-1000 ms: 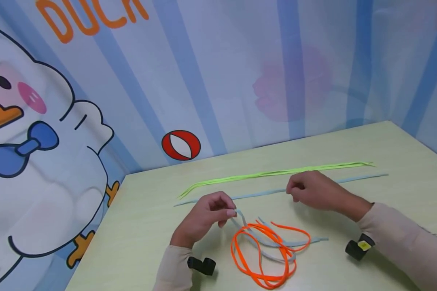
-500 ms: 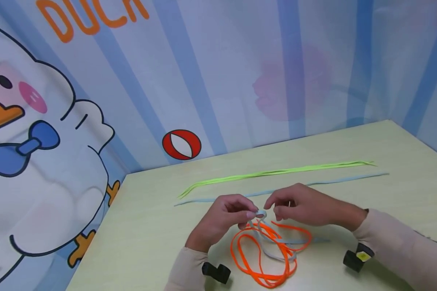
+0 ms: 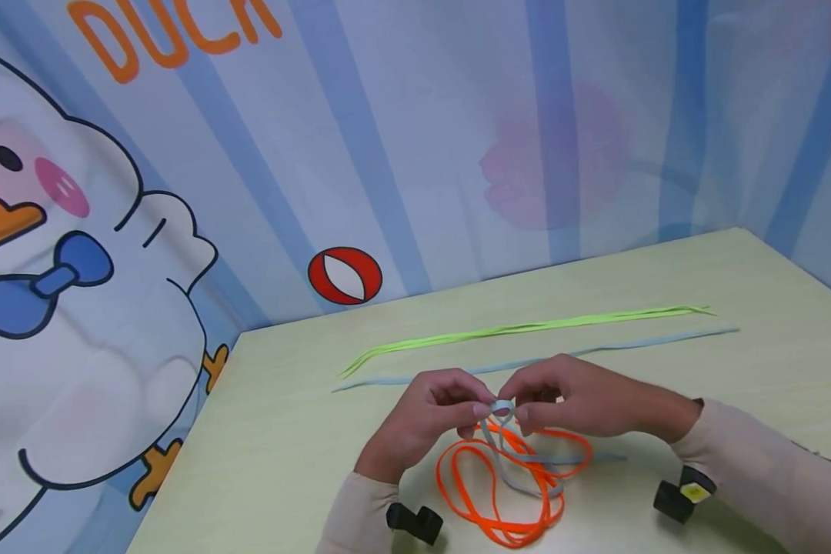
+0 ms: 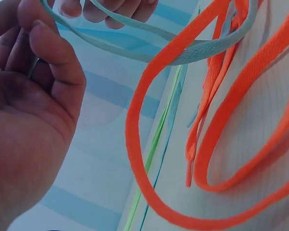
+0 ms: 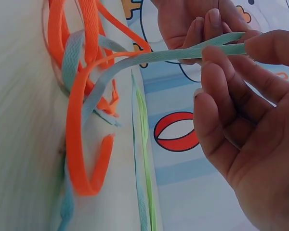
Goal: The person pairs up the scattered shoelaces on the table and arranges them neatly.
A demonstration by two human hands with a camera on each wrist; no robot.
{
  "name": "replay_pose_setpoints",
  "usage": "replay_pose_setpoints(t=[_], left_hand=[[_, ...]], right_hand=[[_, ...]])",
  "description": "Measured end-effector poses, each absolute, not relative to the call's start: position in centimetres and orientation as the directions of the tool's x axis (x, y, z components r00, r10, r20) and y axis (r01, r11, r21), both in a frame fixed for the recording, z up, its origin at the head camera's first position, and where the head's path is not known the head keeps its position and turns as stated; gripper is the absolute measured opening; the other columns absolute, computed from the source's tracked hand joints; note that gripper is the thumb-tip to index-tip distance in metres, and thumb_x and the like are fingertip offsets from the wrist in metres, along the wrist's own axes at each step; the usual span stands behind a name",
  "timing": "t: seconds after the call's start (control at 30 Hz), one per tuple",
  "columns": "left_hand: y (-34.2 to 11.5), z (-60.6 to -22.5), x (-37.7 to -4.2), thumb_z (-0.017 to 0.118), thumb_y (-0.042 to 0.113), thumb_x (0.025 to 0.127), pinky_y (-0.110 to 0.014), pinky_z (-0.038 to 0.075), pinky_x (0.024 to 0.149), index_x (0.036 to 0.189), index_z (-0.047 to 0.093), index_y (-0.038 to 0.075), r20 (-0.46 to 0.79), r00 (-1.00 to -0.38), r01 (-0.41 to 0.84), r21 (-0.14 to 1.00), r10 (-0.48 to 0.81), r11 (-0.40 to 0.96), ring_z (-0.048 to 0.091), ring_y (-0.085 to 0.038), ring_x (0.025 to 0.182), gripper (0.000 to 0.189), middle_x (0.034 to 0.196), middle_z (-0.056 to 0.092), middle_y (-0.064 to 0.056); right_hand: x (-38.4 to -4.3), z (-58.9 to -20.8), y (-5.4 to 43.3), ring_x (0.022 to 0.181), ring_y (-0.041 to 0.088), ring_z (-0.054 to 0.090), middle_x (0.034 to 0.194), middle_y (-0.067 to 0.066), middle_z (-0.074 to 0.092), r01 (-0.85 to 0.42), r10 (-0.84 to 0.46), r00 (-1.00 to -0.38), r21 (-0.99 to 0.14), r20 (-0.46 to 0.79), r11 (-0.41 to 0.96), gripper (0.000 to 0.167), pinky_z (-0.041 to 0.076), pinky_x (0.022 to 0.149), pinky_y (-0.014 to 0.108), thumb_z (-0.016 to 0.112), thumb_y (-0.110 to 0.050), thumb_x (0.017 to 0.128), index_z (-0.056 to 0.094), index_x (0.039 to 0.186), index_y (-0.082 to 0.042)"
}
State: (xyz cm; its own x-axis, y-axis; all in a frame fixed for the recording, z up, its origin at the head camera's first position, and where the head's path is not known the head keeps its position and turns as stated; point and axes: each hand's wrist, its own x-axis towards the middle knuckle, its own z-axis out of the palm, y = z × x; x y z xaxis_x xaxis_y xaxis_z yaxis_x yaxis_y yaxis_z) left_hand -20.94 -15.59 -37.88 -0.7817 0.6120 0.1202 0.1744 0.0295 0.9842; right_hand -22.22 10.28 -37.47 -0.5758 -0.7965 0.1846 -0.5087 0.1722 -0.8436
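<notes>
A light blue shoelace [image 3: 502,405] is raised off the table in a small loop between the two hands. My left hand [image 3: 429,412] pinches it between thumb and forefinger at the loop's left side. At the right side, the thumb and forefinger of my right hand [image 3: 582,392] pinch the same lace. From the fingers its strands run down into a loose orange shoelace [image 3: 457,496], coiled on the table just below. The right wrist view shows the blue strand [image 5: 168,55] stretching from the orange coil to the fingertips.
Behind the hands, a second light blue shoelace [image 3: 651,341] lies stretched out along the pale table [image 3: 270,431]. Yellow-green laces [image 3: 485,332] lie straight beyond it. A printed backdrop [image 3: 443,154] with a duck stands along the table's far and left sides.
My left hand has moved right with the blue lace. My right hand has come left and down from the straight blue lace and now pinches the loop beside the left fingers.
</notes>
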Motion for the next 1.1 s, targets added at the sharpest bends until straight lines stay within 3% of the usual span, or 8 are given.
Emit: replay_pose_setpoints(t=[0.33,0.6,0.87,1.1], left_hand=[[-15.2,-37.1,-20.4,0.068,0.011,0.095,-0.026,0.051,0.069,0.109,0.063,-0.012,0.167,-0.768,0.192,0.981,0.619,-0.028,0.057,-0.013,0.071,0.028,0.089,0.068,0.001],[-15.1,-37.0,-20.3,0.064,0.008,0.096,-0.025,0.05,0.066,0.108,0.059,-0.014,0.233,-0.745,0.211,0.971,0.625,-0.111,0.056,-0.013,0.069,0.026,0.089,0.069,-0.001],[-15.6,-36.7,-20.3,0.064,0.017,0.097,-0.027,0.049,0.071,0.115,0.061,-0.014,0.14,-0.751,0.164,0.986,0.645,-0.023,0.058,-0.017,0.076,0.036,0.087,0.068,0.0],[-15.9,-36.7,-20.4,0.061,0.014,0.099,-0.026,0.045,0.066,0.114,0.06,-0.017,0.127,-0.719,0.136,0.99,0.683,-0.041,0.05,-0.015,0.07,0.035,0.082,0.062,-0.001]], right_hand=[[-21.4,-36.6,10.2,0.077,0.023,0.065,0.086,0.002,0.07,-0.496,-0.829,-0.5,-0.867,0.252,0.035,0.017,0.054,0.074,0.035,0.056,-0.014,0.101,0.071,0.108,-0.019],[-21.0,-36.4,10.2,0.071,0.018,0.063,0.078,-0.002,0.067,-0.55,-0.786,-0.507,-0.835,0.354,-0.022,0.018,0.054,0.068,0.034,0.056,-0.007,0.101,0.069,0.091,-0.016],[-20.8,-35.4,10.8,0.068,0.018,0.065,0.081,-0.002,0.067,-0.602,-0.726,-0.524,-0.796,0.446,-0.055,0.021,0.056,0.066,0.036,0.058,-0.002,0.098,0.07,0.091,-0.018],[-21.0,-34.9,11.5,0.069,0.02,0.063,0.081,0.001,0.066,-0.614,-0.691,-0.533,-0.785,0.488,-0.08,0.022,0.055,0.063,0.036,0.058,0.002,0.097,0.07,0.092,-0.016]])
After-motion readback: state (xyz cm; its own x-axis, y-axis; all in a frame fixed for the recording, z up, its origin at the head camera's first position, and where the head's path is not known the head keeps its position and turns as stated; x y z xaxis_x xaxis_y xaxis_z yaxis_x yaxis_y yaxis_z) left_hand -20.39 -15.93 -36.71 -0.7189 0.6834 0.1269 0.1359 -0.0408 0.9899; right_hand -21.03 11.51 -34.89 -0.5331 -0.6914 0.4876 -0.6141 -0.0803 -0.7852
